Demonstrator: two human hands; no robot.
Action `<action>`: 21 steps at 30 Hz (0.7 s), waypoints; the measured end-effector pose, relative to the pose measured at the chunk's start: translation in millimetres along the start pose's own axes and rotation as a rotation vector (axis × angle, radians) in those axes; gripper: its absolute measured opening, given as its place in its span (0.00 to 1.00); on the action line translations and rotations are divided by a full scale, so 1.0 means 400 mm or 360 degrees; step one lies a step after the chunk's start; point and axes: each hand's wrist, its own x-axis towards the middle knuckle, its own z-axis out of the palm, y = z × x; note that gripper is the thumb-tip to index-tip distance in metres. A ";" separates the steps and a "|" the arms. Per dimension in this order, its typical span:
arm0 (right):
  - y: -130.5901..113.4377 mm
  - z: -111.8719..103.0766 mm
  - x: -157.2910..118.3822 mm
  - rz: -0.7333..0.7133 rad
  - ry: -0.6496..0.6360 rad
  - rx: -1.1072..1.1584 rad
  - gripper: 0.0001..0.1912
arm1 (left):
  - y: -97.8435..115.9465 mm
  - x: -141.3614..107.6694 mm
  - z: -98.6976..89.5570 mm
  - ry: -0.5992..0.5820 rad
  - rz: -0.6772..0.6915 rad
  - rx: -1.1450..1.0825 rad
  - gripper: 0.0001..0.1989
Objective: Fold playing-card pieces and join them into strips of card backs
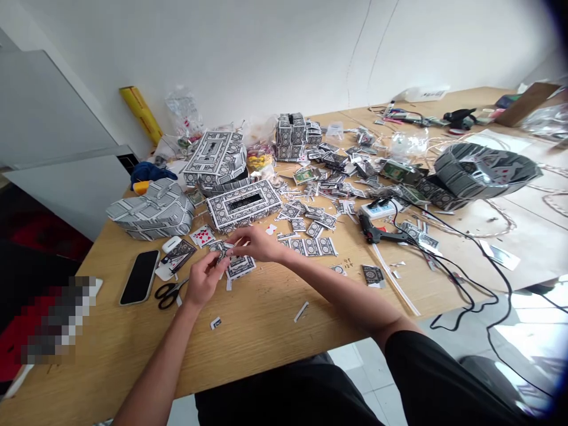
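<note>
Black-and-white card scraps litter the wooden table (270, 337). Both hands pinch one small card strip (223, 252) between them, held just above the tabletop: the left hand (204, 278) grasps it from below, and the right hand (260, 244) closes on it from the other side. Scissors (170, 293) and a phone (139, 277) lie near the left hand. A card-covered box (244, 204) sits just ahead of the right hand, and a glue gun (377, 232) rests farther right.
</note>
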 end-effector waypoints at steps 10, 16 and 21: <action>-0.011 0.054 -0.023 0.0045 0.0209 0.0185 0.11 | 0.004 0.012 0.001 0.0077 -0.0178 -0.0327 0.18; -0.004 0.078 -0.031 -0.0004 0.0279 0.0361 0.09 | 0.018 0.014 -0.002 0.0160 -0.0156 -0.0421 0.18; 0.006 0.081 -0.030 -0.0068 0.0304 0.0350 0.18 | 0.009 0.014 -0.004 0.0144 -0.0200 -0.0563 0.17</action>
